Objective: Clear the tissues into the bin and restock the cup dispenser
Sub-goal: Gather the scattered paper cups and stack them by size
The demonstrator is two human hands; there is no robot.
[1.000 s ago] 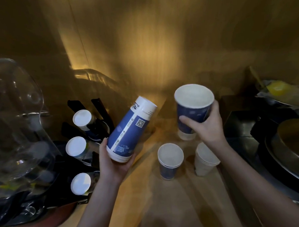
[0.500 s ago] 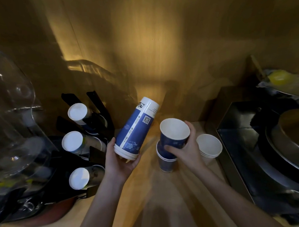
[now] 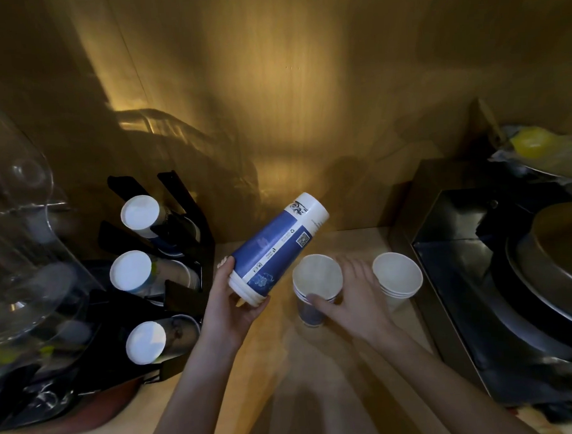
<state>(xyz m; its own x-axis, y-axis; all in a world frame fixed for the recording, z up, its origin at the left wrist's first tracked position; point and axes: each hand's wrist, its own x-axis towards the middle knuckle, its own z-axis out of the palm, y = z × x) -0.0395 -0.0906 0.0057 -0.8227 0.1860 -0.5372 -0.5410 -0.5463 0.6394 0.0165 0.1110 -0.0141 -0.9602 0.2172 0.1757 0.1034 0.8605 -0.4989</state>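
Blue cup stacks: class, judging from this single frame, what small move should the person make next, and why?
Probably close the right hand on the upright blue stack on the counter: its thumb is already on the stack's side and its fingers are spread behind it. The left hand grips a tilted stack, so merging both would likely ease loading the dispenser.

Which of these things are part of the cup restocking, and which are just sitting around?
Part of the job:
- blue cup stack, held in the left hand
- blue cups on the counter, by the right hand
- white cups
- cup dispenser

Just there:
- glass dome
- black box
- metal pans
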